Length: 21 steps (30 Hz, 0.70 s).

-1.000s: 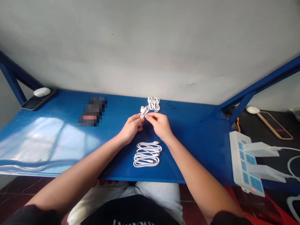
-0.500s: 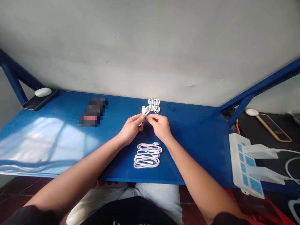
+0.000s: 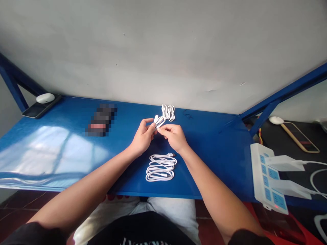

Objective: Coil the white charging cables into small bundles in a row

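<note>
Both hands are pinched together on a looped white USB cable (image 3: 159, 121): the left hand (image 3: 143, 136) wraps its thumb and fingers around the loops, and the right hand (image 3: 173, 137) has its fingertips (image 3: 161, 127) on the cable just beside the left. All this sits just past the big loose coil of white cable (image 3: 160, 167) on the blue table (image 3: 217, 163). A smaller looped bundle of white cable (image 3: 168, 113) lies further past that coil, right behind the hands. Well off to the coil's right there's a white power strip (image 3: 258, 163) with two white chargers (image 3: 284, 163) plugged in.
</note>
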Tool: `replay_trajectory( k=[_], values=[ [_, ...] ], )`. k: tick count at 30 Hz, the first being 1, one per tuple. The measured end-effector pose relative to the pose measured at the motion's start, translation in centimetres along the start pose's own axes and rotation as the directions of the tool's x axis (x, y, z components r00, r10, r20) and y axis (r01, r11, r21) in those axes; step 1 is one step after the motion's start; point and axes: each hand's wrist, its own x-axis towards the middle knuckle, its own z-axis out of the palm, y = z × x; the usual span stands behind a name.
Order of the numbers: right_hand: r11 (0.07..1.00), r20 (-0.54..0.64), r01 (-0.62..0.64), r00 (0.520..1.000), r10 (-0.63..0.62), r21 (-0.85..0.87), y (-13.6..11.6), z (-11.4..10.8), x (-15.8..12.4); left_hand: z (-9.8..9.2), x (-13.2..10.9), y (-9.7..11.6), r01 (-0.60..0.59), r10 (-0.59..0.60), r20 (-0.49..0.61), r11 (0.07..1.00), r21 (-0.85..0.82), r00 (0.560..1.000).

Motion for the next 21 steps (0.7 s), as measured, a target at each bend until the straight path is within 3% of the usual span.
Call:
replay_trajectory(
  k=[8, 14, 21],
  values=[
    [0.992, 0.003, 0.125, 0.992, -0.125, 0.008, -0.1, 0.3, 0.0, -0.1, -0.1, 0.8, 0.135, -0.092, 0.151, 0.942, -0.306, 0.984],
    [0.977, -0.017, 0.131, 0.991, -0.130, 0.168, -0.5, 0.6, -0.3, -0.3, 0.2, 1.0, 0.246, -0.123, 0.318, 0.891, -0.381, 0.940],
    [0.978, -0.042, 0.093, 0.995, -0.087, 0.187, 0.0, 0.6, -0.1, -0.7, 0.4, 1.5, 0.335, -0.177, 0.393, 0.862, -0.381, 0.902]
  ],
)
